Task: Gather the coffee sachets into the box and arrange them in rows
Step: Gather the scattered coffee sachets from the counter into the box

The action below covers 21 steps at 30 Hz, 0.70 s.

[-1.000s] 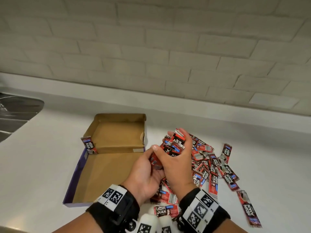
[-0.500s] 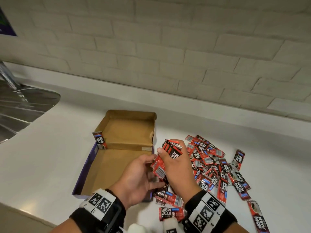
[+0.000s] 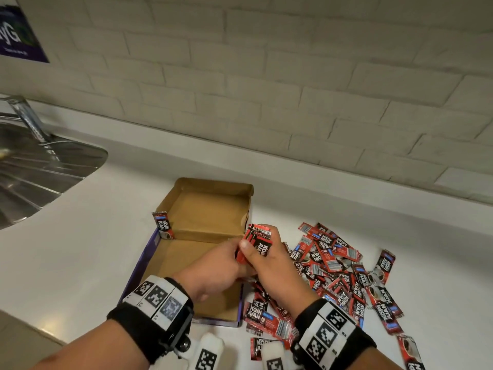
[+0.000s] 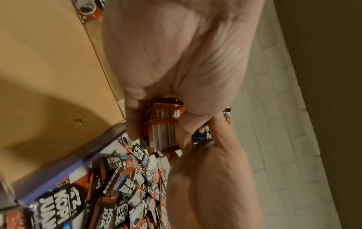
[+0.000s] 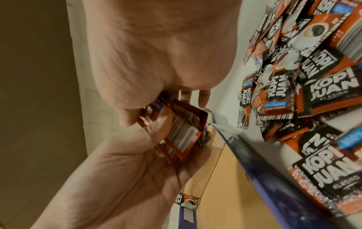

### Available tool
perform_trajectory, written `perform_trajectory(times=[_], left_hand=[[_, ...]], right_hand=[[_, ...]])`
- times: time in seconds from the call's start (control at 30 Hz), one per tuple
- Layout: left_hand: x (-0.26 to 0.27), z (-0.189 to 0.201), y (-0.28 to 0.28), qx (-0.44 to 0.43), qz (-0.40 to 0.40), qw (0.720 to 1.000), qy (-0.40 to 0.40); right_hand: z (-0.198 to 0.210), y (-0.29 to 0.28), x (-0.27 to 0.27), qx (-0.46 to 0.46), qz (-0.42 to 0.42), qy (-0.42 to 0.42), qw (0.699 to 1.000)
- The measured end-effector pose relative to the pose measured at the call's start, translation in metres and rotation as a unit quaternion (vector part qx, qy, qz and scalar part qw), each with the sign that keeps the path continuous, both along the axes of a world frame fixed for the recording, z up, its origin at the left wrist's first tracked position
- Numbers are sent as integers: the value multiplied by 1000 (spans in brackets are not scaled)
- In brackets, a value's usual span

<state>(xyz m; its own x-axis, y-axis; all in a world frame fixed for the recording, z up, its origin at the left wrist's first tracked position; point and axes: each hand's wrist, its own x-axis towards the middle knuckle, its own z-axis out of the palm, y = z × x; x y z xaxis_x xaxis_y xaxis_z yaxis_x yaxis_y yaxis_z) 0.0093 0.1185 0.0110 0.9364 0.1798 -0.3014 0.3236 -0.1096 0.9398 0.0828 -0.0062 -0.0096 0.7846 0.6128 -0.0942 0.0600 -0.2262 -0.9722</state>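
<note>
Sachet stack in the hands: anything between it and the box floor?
Nothing visible. Both the left hand and right hand hold the sachet stack at the right wall of the open box, whose floor is bare cardboard. One lone sachet stands at the left wall, out of the way.

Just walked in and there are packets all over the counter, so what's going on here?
A person is packing Kopi Juan coffee sachets into an open cardboard box. Both the left hand and the right hand hold one small stack of sachets together above the box's right edge. One lone sachet stands against the box's left wall; otherwise the visible floor of the box is bare. The loose pile of sachets lies on the white counter right of the box.
</note>
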Motion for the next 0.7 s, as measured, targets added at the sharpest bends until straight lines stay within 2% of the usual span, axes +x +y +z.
perform_trajectory(times=[0.17, 0.27, 0.37, 0.57, 0.7], left_hand=[[8, -15, 23, 67, 83, 994, 34], [17, -30, 37, 122, 132, 981, 77], [26, -47, 41, 149, 135, 974, 105], [37, -66, 31, 186, 124, 967, 125], [41, -67, 25, 280, 81, 945, 146]], right_hand=[[2, -25, 9, -35, 15, 5, 999], [3, -59, 19, -80, -19, 13, 996], [-2, -100, 34, -146, -80, 3, 986], [-31, -185, 74, -324, -173, -58, 928], [-56, -210, 83, -409, -159, -97, 893]])
